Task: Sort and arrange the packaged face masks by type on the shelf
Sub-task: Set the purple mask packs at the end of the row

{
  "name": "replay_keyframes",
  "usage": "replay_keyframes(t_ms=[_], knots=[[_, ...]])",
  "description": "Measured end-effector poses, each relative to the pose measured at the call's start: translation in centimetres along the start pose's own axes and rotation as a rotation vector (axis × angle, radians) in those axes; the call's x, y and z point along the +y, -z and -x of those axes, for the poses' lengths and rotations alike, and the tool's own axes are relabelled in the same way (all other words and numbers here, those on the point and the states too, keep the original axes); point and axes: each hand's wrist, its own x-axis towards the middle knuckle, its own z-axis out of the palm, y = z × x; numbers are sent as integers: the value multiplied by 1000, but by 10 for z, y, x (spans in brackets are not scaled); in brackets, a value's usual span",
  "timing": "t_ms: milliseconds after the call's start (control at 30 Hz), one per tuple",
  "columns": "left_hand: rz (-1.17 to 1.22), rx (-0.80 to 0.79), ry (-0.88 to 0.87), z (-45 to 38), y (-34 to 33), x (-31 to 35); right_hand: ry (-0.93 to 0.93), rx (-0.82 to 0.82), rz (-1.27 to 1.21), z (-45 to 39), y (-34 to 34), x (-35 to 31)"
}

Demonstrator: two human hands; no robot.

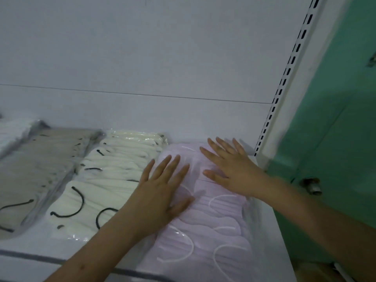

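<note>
At the right end of the shelf point(30, 243), seen from the head camera, a pack of pale lilac masks point(211, 237) lies flat in its clear wrapper, and both hands rest on top of it. The left hand point(162, 192) lies palm down on the pack's left part, fingers straight and spread, gripping nothing; the right hand point(230, 169) lies the same way on its far right part, fingertips pointing toward the back panel point(142, 58). Flat palms like these suggest pressing and smoothing, squaring the lilac pack into its own column against the slotted upright point(284, 78) instead of lifting it.

Just left of it, touching or nearly so, a pack of cream masks with black ear loops point(105, 176) runs from near edge to far. Further left lies a beige pack with black loops point(40, 169), and at the far left corner a white pack point(12, 131), only partly in view. Each colour keeps to its own lane, so the sorting looks largely settled here. The lilac wrapper seems to overhang the shelf's near edge slightly, though motion blur makes that uncertain.

The shelf is white metal with a grey strip along its near lip. Beyond the upright to the right stands a green wall or door point(335, 119), carrying a small metal fitting point(312, 187).
</note>
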Motion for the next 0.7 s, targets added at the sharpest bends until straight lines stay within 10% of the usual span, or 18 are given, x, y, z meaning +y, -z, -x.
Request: replay_keyframes(t_ms=[167, 467, 700], knots=[[130, 35, 206, 49, -5, -21, -234, -246, -191, 7, -21, -33], [24, 55, 45, 56, -15, 6, -473, 25, -300, 10, -7, -20], [94, 4, 100, 75, -20, 2, -652, 78, -924, 90, -18, -50]])
